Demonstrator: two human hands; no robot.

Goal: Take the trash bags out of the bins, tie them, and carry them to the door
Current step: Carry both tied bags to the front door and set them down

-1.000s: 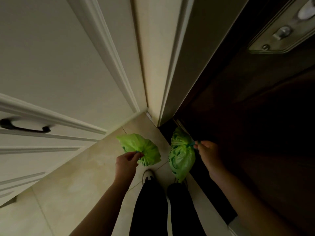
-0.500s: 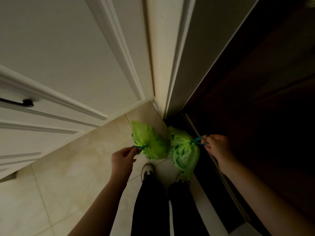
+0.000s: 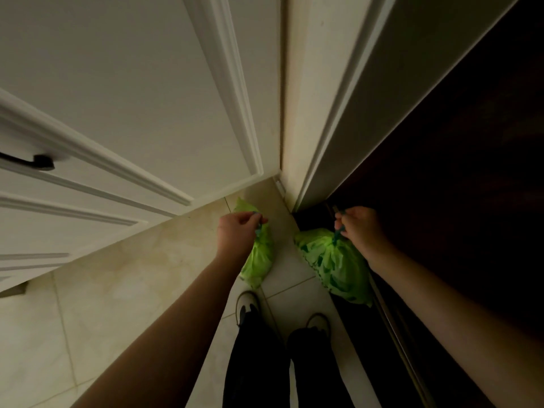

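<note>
Green left trash bag (image 3: 259,254) hung at 12 o'clock of the left shoe (image 3: 246,304), its blue drawstring pinched in the closed left hand (image 3: 237,231). Right trash bag (image 3: 332,266) hung at 1 o'clock, against the dark door (image 3: 471,201), right hand (image 3: 360,228) closed on its drawstring. Tile floor (image 3: 117,290) below.

No readable text, labels, brands, numbers or signs appear anywhere. The right bag (image 3: 332,260) carries darker green printed marks, but they are too blurred and crumpled to read as letters. The left bag (image 3: 260,257), cabinet (image 3: 117,83) and dark door (image 3: 471,172) show no writing.
</note>
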